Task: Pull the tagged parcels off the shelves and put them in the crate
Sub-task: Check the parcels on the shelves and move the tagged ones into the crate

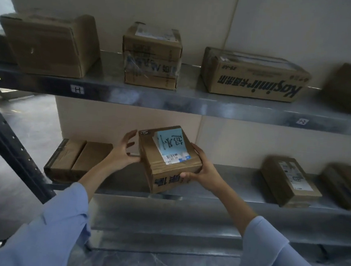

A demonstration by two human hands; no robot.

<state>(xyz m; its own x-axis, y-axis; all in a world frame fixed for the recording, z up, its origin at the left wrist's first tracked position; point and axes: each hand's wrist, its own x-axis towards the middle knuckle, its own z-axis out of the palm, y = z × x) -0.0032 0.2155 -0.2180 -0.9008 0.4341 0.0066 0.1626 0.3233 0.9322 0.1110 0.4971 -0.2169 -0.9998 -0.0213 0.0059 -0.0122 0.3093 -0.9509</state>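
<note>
— What sits at the left end of the lower shelf (228, 191)?
— A flat carton (75, 160), lying on the shelf, apart from your hands.

— And my left hand (124, 152)?
— It's above the shelf's front part, fingers spread wide and barely bent. Only its thumb side meets the left face of the tagged parcel (167, 165); it grips nothing.

— Where is that parcel?
— Tilted over the middle of the shelf's front edge, blue tag (170, 143) facing up. I can't tell if its low corner touches the shelf.

— My right hand (201, 168)?
— Wrapped around the parcel's right side, thumb on the near face, fingers behind. You're holding it firmly there.

— Further right?
— A labelled box (288, 181) lies on the shelf, well apart from your hands.
</note>
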